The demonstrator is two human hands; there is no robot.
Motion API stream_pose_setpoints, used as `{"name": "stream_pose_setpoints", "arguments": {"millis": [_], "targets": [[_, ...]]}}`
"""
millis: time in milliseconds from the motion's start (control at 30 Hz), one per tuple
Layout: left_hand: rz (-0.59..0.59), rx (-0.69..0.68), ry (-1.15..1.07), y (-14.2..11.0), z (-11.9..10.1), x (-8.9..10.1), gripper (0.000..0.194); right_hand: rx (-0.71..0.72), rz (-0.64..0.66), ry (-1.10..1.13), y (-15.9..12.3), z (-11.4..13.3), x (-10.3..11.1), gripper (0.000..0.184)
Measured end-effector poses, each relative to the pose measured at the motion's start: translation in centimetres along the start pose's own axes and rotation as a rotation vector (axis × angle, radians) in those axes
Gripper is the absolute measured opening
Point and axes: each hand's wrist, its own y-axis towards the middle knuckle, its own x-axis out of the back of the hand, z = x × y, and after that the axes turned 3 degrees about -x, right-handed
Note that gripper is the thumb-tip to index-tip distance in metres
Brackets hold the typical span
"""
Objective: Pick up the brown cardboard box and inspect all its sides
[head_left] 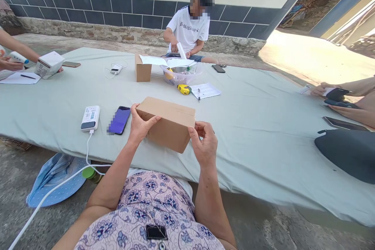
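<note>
A brown cardboard box point(168, 133) is held tilted above the near edge of the cloth-covered table. My left hand point(141, 125) grips its left end, the thumb lying along the front face. At the right end, my right hand point(204, 140) pinches the corner between thumb and fingers. The box's flaps look closed, and its far side is hidden. Left of my left hand lie a purple-screened phone point(119, 120) and a white power bank point(90, 118) with a white cable plugged in.
Beyond the box are a yellow tape measure point(184, 89), a paper with a pen point(206, 90), a plastic basket point(175, 79) and another cardboard box point(143, 72). A person in a white shirt point(189, 27) sits opposite. Other people's hands show at both sides. A dark cap point(347, 152) lies right.
</note>
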Motion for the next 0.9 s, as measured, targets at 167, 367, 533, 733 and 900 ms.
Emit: {"name": "stream_pose_setpoints", "arguments": {"millis": [167,367,533,733,900], "targets": [[-0.003,-0.031,0.056,-0.8,-0.7,-0.6,0.087,-0.067,-0.019,-0.125,0.0,-0.1,-0.1,0.038],[-0.029,-0.128,0.023,-0.8,-0.3,-0.8,0.081,-0.118,-0.027,-0.19,0.0,-0.3,0.0,0.047],[-0.013,-0.094,-0.004,0.1,0.1,0.1,0.073,-0.091,0.1,-0.129,-0.1,-0.5,0.5,0.043],[0.014,-0.057,-0.061,1.0,1.1,0.7,0.067,-0.14,0.391,0.015,0.4,-1.6,0.9,0.042],[0.036,-0.034,-0.059,1.3,1.9,0.7,0.065,-0.179,0.294,0.02,1.0,-3.3,0.6,0.065]]}}
